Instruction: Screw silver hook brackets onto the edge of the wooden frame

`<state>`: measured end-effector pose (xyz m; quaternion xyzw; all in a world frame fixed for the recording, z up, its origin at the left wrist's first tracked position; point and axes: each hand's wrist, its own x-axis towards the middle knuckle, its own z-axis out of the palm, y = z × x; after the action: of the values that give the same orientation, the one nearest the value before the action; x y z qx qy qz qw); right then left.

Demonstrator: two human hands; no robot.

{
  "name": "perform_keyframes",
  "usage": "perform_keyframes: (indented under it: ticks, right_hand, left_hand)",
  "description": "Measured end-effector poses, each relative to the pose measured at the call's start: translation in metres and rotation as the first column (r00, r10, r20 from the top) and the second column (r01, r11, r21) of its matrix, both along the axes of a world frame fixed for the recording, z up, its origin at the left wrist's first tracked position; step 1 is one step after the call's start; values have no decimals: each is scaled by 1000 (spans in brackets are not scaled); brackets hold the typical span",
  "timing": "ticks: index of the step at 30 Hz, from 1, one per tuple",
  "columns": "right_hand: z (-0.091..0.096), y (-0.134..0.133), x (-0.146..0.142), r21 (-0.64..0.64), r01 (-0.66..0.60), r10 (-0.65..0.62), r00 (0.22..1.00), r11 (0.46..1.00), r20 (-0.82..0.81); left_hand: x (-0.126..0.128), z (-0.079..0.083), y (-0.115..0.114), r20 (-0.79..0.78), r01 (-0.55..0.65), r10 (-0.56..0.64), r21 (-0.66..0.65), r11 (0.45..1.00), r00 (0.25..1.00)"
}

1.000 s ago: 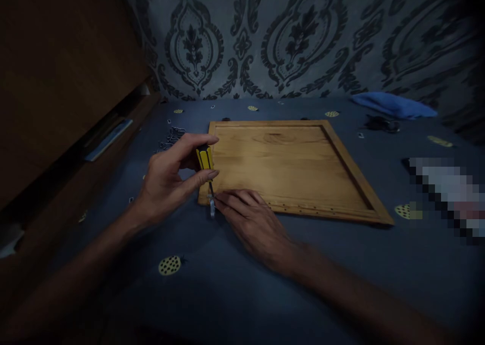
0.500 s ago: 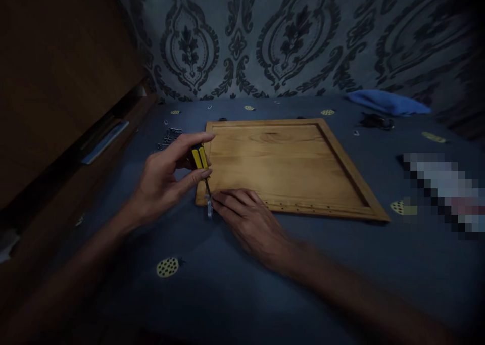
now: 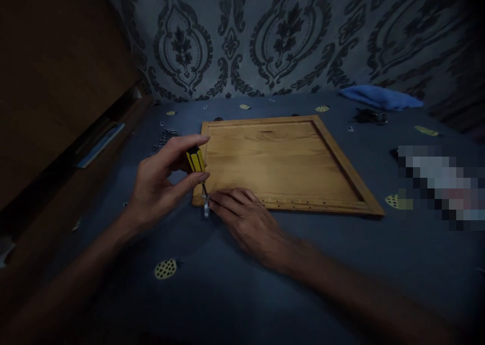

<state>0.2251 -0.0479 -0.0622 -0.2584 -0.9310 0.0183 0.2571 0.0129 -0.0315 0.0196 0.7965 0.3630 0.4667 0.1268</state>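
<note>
A square wooden board (image 3: 280,158) with a raised rim lies on a dark blue cloth. My left hand (image 3: 159,186) grips a screwdriver (image 3: 196,162) with a yellow and black handle, held upright, its tip at the board's near left corner. My right hand (image 3: 246,218) lies flat on the near rim, its fingertips pressed on a small metal bracket (image 3: 206,207) at that corner. A row of small holes (image 3: 299,203) runs along the near rim.
A pile of small metal parts (image 3: 162,138) lies left of the board. A blue cloth (image 3: 379,97) and a dark object (image 3: 369,116) lie at the back right. Wooden furniture (image 3: 56,82) rises on the left, patterned wallpaper behind. A blurred patch sits right.
The view has drifted slightly, so everything sits a little further left and lower. Both hands keep their hold at the board's corner; the screwdriver stays upright.
</note>
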Motion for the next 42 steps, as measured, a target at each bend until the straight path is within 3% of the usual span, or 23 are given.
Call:
perform_keyframes:
  ticks: [4,10,18,26,35,42]
  right_hand:
    - [0,0,0,4,-4,4,1000,1000,-8]
    - [-2,0,-1,1,1,-1,1000,1000,-18]
    - [0,0,-1,10,10,-10,1000,1000,-16]
    - [0,1,0,20,-8,9,999,1000,-48]
    - [-2,1,-1,8,-3,3,999,1000,-48]
    - [0,1,-1,-9,5,-5,1000,1000,-25]
  left_hand:
    - [0,0,1,-31,11,-12,-18,1000,999]
    - [1,-4,0,-64,-47,51,61,997,997]
    - [-1,2,2,-37,38,-39,-18,999,999]
    - [0,-1,1,-17,-29,29,15,999,999]
    - [-2,1,2,19,56,-55,-39,998,998]
    - [0,2,2,-49,-68,71,76,995,996]
